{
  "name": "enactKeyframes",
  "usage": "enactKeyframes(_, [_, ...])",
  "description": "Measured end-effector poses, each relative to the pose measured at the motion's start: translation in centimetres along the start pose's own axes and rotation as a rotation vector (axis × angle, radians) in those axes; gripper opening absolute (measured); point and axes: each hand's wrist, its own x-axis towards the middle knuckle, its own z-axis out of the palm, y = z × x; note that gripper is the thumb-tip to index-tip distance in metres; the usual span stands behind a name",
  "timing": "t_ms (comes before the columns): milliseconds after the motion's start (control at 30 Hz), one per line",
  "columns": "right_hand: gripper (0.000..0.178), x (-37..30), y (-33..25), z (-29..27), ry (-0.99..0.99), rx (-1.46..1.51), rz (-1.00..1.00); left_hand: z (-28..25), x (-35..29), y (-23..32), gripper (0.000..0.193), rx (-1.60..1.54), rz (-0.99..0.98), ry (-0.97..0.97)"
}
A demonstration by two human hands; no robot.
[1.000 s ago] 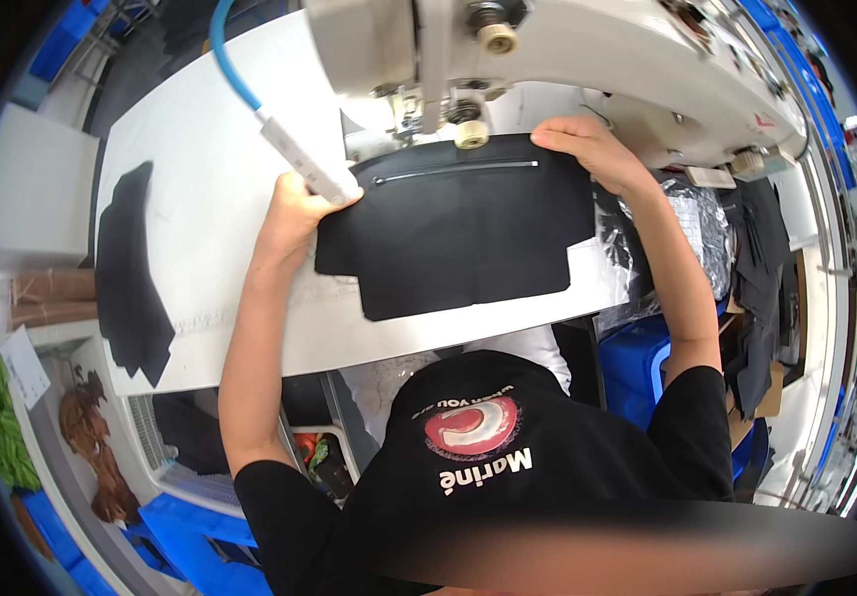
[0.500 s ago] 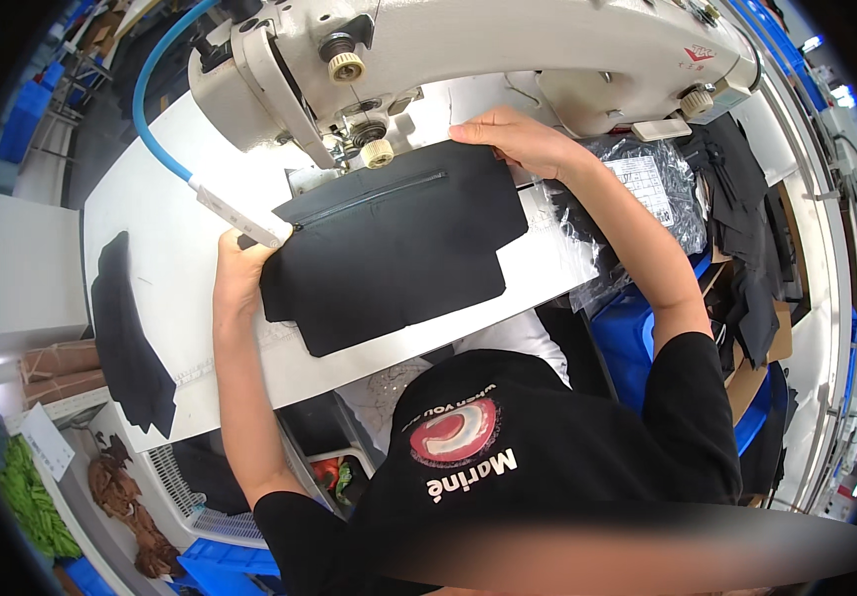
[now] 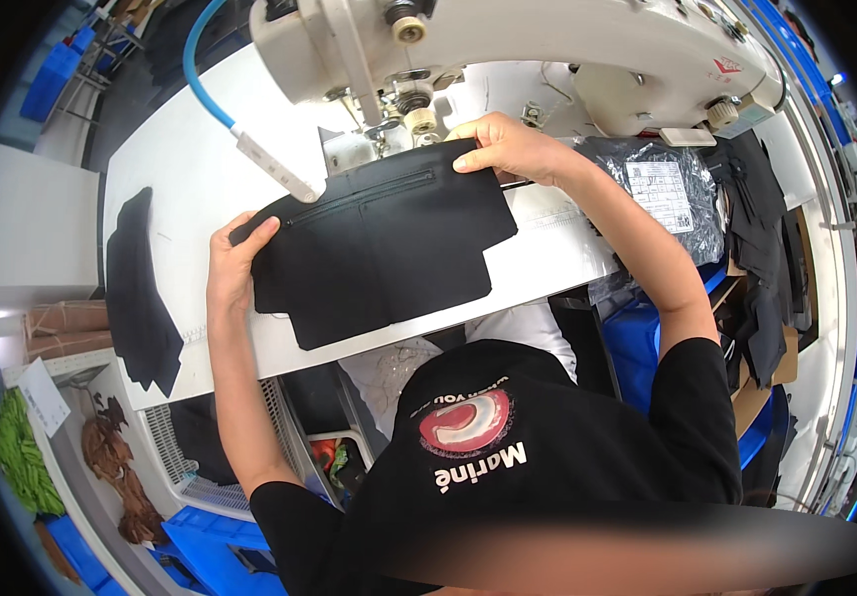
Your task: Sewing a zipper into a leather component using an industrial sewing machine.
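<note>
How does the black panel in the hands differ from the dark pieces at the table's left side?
The black panel shows a zipper; the dark pieces show none. The left hand and right hand grip the panel; neither touches the dark pieces. The panel looks broad; the dark pieces look narrow on the white table. Both look black.

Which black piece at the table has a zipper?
The wide panel held between left hand and right hand: its zipper shows near the top, while the leftmost pile shows none.
</note>
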Motion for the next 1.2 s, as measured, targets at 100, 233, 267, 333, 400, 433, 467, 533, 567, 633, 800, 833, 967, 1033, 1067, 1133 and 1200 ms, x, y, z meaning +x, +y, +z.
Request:
enactKeyframes(100, [0.033,0.3,0.0,0.7,-0.004,-0.031,-0.035,-0.5,-0.4,-0.2,0.014,-0.002,0.006,0.030])
enactKeyframes(233, [0.034,0.5,-0.1,1.3,0.010,-0.016,-0.020,-0.8,-0.6,-0.4,0.015,-0.024,0.013,0.012])
enactKeyframes(267, [0.034,0.5,-0.2,1.4,0.032,-0.001,-0.020,-0.7,-0.5,-0.4,0.015,-0.026,0.002,0.015])
enactKeyframes(333, [0.035,0.4,-0.2,1.6,0.053,0.011,-0.021,-0.8,-0.5,-0.5,0.015,-0.031,-0.007,0.019])
enactKeyframes(400, [0.034,0.4,-0.3,1.8,0.037,0.054,-0.029,-1.0,-0.6,-0.5,0.015,-0.019,-0.009,0.028])
enactKeyframes(433, [0.034,0.3,-0.3,1.8,0.064,0.030,-0.012,-1.0,-0.6,-0.5,0.015,-0.030,-0.005,0.008])
enactKeyframes(467, [0.033,0.3,-0.3,1.9,0.075,0.021,-0.011,-1.1,-0.6,-0.5,0.015,-0.028,-0.006,0.010])
enactKeyframes(533, [0.031,0.4,-0.2,2.1,0.086,0.011,-0.010,-1.2,-0.7,-0.5,0.015,-0.026,-0.008,0.013])
enactKeyframes(567, [0.031,0.5,-0.2,2.2,0.094,0.011,-0.017,-1.1,-0.7,-0.6,0.015,-0.035,-0.004,0.016])
enactKeyframes(633, [0.030,0.6,0.0,2.4,0.102,0.009,-0.024,-1.2,-0.7,-0.6,0.015,-0.044,0.003,0.019])
enactKeyframes(800, [0.030,0.9,0.0,2.9,0.108,-0.155,-0.079,-0.9,-0.7,-0.8,0.015,-0.077,0.017,0.037])
enactKeyframes(833, [0.030,1.0,-0.1,3.0,0.101,-0.162,-0.091,-0.9,-0.7,-0.9,0.015,-0.082,0.017,0.025])
enactKeyframes(967, [0.029,1.6,-0.1,3.5,0.023,-0.288,-0.100,-0.8,-0.8,-1.1,0.014,-0.085,0.042,0.028])
enactKeyframes(1033, [0.031,2.0,0.2,3.8,0.039,-0.452,-0.113,-0.8,-0.9,-1.3,0.013,-0.099,0.048,0.030])
enactKeyframes(1067, [0.031,2.1,0.5,4.0,0.049,-0.472,-0.073,-0.8,-1.0,-1.3,0.013,-0.085,0.058,0.030])
enactKeyframes(1133, [0.030,2.3,1.0,4.1,0.099,-0.447,-0.187,-0.7,-1.1,-1.4,0.013,-0.076,0.066,0.036])
enactKeyframes(1200, [0.029,2.4,1.4,4.0,0.080,-0.394,-0.159,-0.7,-1.2,-1.4,0.012,-0.071,0.080,0.041])
